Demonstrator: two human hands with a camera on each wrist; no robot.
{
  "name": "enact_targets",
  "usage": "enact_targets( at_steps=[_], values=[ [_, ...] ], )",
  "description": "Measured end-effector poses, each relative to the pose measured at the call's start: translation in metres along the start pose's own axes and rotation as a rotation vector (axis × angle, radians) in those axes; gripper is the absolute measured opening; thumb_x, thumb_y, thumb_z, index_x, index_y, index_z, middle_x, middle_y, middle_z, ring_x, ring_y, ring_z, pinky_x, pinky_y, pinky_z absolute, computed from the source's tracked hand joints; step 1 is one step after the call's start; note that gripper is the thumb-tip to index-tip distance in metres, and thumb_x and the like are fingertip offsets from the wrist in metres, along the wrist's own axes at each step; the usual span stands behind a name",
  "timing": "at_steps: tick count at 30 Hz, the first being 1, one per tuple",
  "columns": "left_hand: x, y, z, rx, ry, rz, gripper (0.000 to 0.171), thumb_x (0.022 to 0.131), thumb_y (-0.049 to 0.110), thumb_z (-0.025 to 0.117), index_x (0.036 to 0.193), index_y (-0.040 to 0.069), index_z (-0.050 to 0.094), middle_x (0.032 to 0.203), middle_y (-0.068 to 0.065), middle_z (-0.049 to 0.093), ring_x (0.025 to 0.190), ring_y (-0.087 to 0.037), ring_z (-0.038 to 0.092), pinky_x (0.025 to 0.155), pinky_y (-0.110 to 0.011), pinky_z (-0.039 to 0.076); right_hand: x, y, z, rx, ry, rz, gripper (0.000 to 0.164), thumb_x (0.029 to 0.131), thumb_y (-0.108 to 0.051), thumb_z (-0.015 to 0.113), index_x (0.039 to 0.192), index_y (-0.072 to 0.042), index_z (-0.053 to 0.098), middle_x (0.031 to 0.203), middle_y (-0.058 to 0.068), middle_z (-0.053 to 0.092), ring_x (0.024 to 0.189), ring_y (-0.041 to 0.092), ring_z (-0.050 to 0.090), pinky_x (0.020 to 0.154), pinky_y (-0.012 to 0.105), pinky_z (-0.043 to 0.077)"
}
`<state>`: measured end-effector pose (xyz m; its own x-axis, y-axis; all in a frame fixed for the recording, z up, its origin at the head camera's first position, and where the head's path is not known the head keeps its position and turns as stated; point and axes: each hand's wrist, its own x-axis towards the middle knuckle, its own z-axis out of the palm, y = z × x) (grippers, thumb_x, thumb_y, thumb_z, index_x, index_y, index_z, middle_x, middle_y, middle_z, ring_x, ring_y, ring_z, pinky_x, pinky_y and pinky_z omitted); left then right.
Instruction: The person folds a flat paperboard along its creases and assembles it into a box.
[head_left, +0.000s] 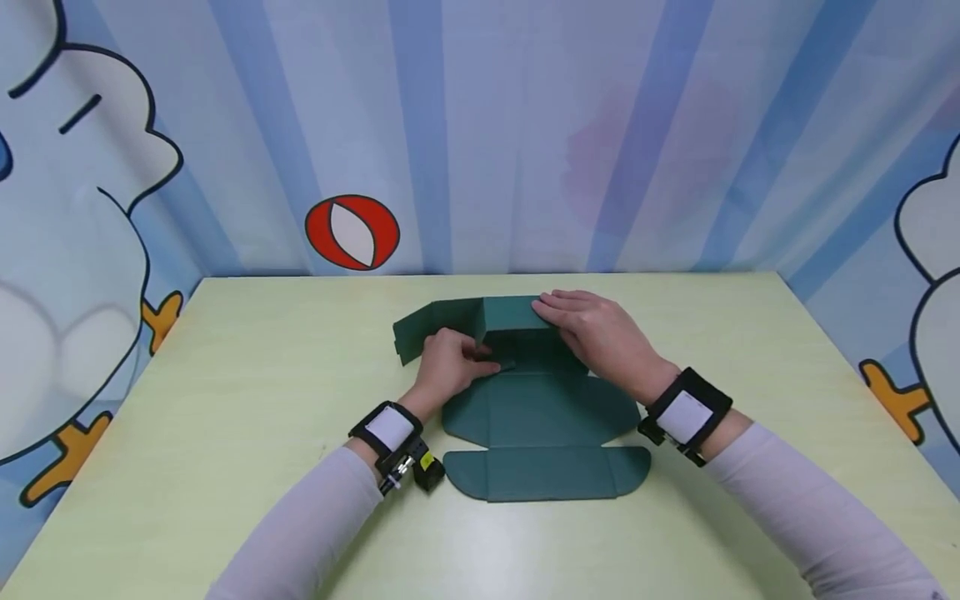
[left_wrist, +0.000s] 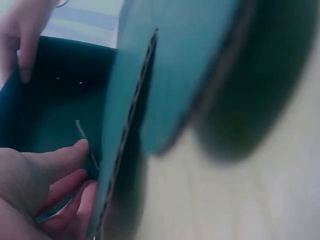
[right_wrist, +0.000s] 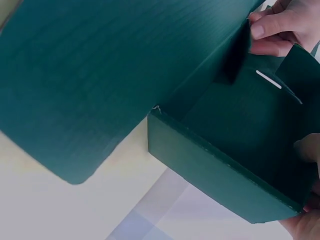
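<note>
A dark green cardboard box (head_left: 543, 408), partly folded, lies on the table with its lid panel spread toward the near side. My left hand (head_left: 447, 367) is at the box's left side and pinches a small flap (right_wrist: 235, 57) between thumb and fingers. My right hand (head_left: 611, 337) grips the far right corner; in the right wrist view its thumb lies inside the wall (right_wrist: 220, 170) and its fingers outside. A long side flap (head_left: 435, 325) sticks out at the far left. The left wrist view shows the left hand (left_wrist: 55, 185) close to the inner floor of the box.
The pale yellow-green table (head_left: 285, 358) extends around the box. Behind it hangs a blue striped backdrop (head_left: 495, 133) printed with a red and white ball (head_left: 352, 232). Both wrists wear black straps; a small black device (head_left: 429, 472) on the left strap sits beside the lid.
</note>
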<state>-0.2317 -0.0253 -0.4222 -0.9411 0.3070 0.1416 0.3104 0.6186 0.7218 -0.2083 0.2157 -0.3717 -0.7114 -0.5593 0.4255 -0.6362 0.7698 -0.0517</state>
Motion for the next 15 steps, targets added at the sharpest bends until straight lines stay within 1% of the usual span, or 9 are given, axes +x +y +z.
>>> enact_targets(
  at_steps=[2,4,7,9,12,14,15],
  values=[
    [-0.002,-0.002,-0.004,-0.032,-0.016,-0.019,0.016,0.081,0.019,0.082,0.079,0.004,0.079,0.087,-0.008,0.078,0.082,-0.022,0.070,0.077,-0.031,0.048,0.000,0.000,0.000,-0.003,-0.004,0.001,0.045,0.090,-0.002,0.068,0.134,-0.007,0.062,0.136,0.015,0.063,0.126,0.031,0.061,0.104,0.048,0.050],
    [-0.003,-0.003,-0.010,-0.046,-0.040,-0.046,0.015,0.084,0.019,0.079,0.087,0.005,0.079,0.088,-0.008,0.078,0.081,-0.020,0.070,0.071,-0.027,0.050,0.001,0.000,-0.001,-0.004,-0.004,0.001,0.045,0.090,-0.003,0.068,0.134,-0.007,0.062,0.136,0.015,0.062,0.127,0.031,0.060,0.105,0.048,0.050],
    [-0.004,-0.001,-0.022,-0.011,-0.074,-0.061,0.020,0.086,0.018,0.077,0.101,0.005,0.078,0.093,-0.010,0.077,0.085,-0.020,0.070,0.074,-0.027,0.056,0.001,0.000,-0.001,-0.007,-0.001,0.000,0.045,0.090,-0.002,0.068,0.134,-0.006,0.062,0.136,0.015,0.063,0.126,0.031,0.060,0.105,0.048,0.050],
    [-0.006,0.003,-0.030,0.022,-0.086,-0.055,0.024,0.087,0.017,0.076,0.107,0.004,0.076,0.098,-0.010,0.076,0.088,-0.021,0.070,0.076,-0.031,0.060,0.001,0.000,0.000,-0.011,0.001,0.000,0.045,0.090,-0.002,0.069,0.134,-0.006,0.062,0.136,0.015,0.063,0.126,0.031,0.061,0.105,0.048,0.050],
    [-0.007,0.012,-0.043,0.076,-0.067,-0.005,0.026,0.088,0.015,0.075,0.112,0.004,0.074,0.102,-0.011,0.076,0.089,-0.022,0.071,0.080,-0.035,0.061,0.000,0.000,0.000,-0.018,0.000,0.002,0.045,0.090,-0.002,0.068,0.134,-0.006,0.062,0.135,0.015,0.063,0.126,0.031,0.061,0.105,0.047,0.050],
    [-0.008,0.020,-0.050,0.120,-0.021,0.049,0.028,0.087,0.015,0.076,0.113,0.006,0.074,0.103,-0.010,0.076,0.089,-0.021,0.071,0.081,-0.035,0.061,0.000,0.000,-0.001,-0.019,-0.003,0.003,0.044,0.090,-0.002,0.068,0.134,-0.006,0.062,0.136,0.015,0.063,0.126,0.031,0.061,0.105,0.047,0.050],
    [-0.009,0.023,-0.054,0.150,0.016,0.089,0.028,0.086,0.014,0.077,0.113,0.006,0.073,0.103,-0.010,0.076,0.089,-0.021,0.071,0.082,-0.034,0.061,0.000,0.000,-0.001,-0.018,-0.003,0.003,0.044,0.090,-0.002,0.068,0.134,-0.006,0.062,0.136,0.015,0.063,0.126,0.031,0.061,0.105,0.047,0.050]
  ],
)
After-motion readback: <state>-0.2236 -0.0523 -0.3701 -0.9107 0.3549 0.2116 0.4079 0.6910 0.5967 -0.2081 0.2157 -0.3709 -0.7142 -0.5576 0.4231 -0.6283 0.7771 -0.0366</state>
